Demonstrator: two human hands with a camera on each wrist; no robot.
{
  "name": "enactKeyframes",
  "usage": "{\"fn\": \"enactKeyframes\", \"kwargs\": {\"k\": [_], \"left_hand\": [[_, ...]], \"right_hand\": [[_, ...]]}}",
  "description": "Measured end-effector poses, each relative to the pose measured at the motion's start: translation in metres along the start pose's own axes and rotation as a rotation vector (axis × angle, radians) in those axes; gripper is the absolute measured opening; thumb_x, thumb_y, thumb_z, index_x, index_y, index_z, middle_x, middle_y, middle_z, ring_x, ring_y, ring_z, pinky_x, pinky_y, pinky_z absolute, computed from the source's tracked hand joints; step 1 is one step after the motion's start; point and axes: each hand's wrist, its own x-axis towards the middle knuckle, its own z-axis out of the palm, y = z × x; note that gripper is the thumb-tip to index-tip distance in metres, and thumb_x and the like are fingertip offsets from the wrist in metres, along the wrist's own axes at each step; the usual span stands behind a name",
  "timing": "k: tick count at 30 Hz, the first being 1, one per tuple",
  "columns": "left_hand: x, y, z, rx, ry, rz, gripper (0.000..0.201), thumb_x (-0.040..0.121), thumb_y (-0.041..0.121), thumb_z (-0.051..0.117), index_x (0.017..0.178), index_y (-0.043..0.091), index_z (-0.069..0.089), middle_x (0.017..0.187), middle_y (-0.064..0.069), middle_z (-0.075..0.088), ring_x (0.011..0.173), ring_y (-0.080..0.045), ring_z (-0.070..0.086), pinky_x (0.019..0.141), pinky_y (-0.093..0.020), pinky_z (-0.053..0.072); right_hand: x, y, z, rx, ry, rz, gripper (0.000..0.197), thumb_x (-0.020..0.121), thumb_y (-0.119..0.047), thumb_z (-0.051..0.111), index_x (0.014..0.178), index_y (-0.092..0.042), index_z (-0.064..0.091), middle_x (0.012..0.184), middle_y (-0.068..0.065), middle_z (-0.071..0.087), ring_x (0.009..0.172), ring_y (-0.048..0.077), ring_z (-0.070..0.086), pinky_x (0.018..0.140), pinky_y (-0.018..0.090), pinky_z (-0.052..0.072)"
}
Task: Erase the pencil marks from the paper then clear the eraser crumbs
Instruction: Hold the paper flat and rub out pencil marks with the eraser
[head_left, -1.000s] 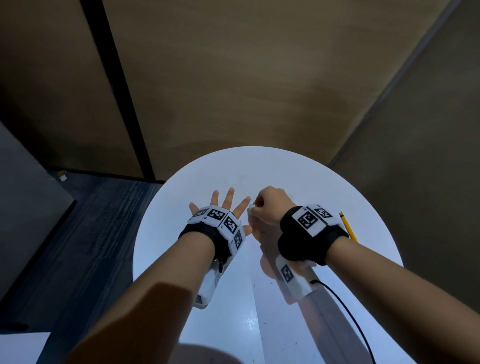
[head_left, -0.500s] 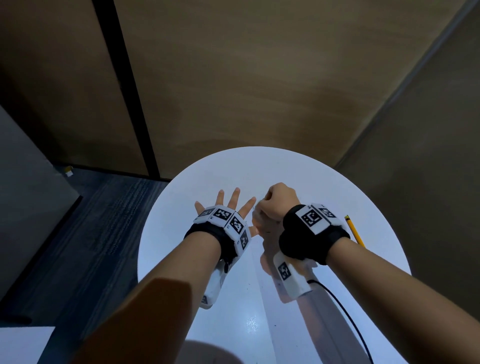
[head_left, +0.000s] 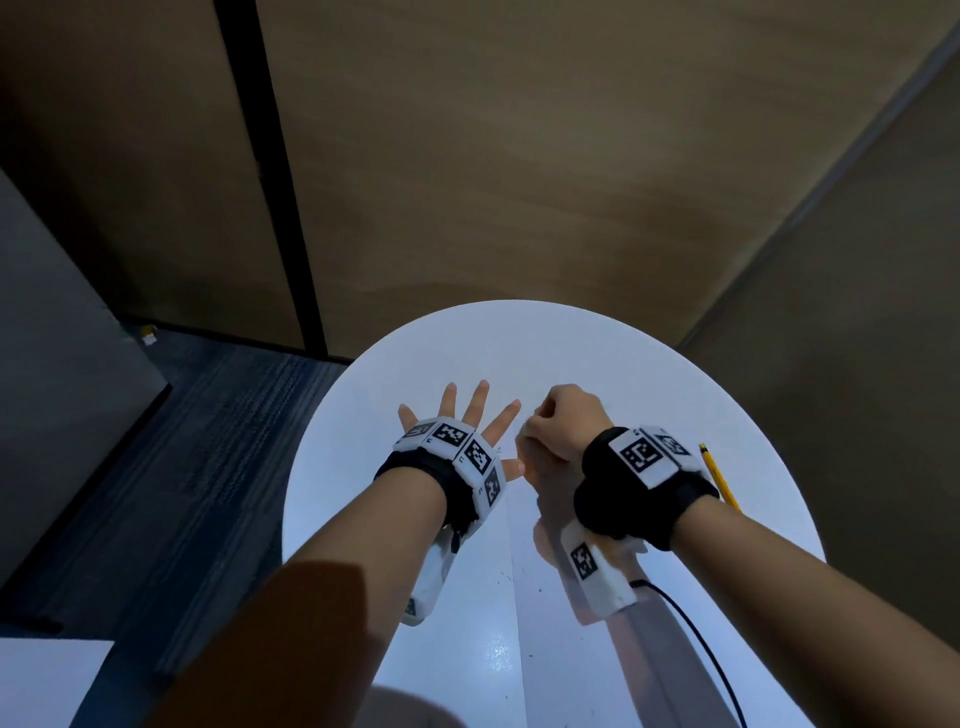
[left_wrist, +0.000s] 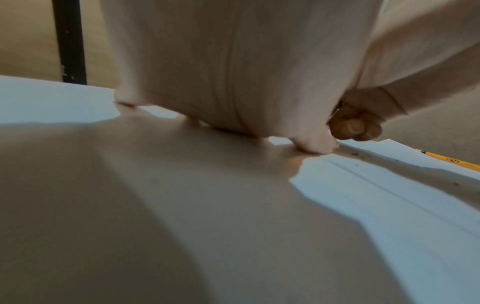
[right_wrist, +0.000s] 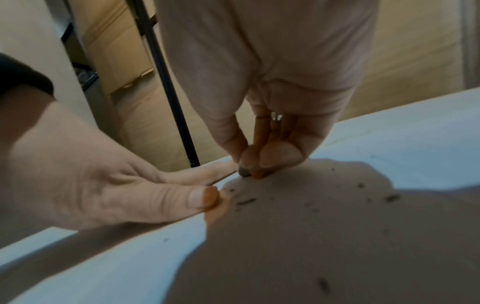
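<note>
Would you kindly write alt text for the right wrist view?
The right hand pinches a small eraser against white paper. The left hand lies flat beside it, thumb on the sheet, amid dark crumbs.

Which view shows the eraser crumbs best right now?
The right wrist view: dark eraser crumbs lie scattered on the paper just below the right hand and its pinching fingertips. The left wrist view shows only a few specks along the paper's edge. The head view shows faint dots.
</note>
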Motion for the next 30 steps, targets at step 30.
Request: {"fn": "enactKeyframes", "kwargs": {"k": [30], "left_hand": [[-0.013, -0.003, -0.016, 0.005, -0.058, 0.039, 0.073, 0.092, 0.064, 0.03, 0.145, 0.044, -0.016, 0.155, 0.004, -0.026, 0.144, -0.029, -0.019, 0.107, -0.069, 0.003]], "right_hand": [[0.004, -0.007, -0.004, -0.029, 0.09, -0.091, 0.02, 0.088, -0.016, 0.056, 0.093, 0.002, 0.062, 0.095, 0.016, 0.064, 0.078, 0.02, 0.05, 0.054, 0.024, 0.035]]}}
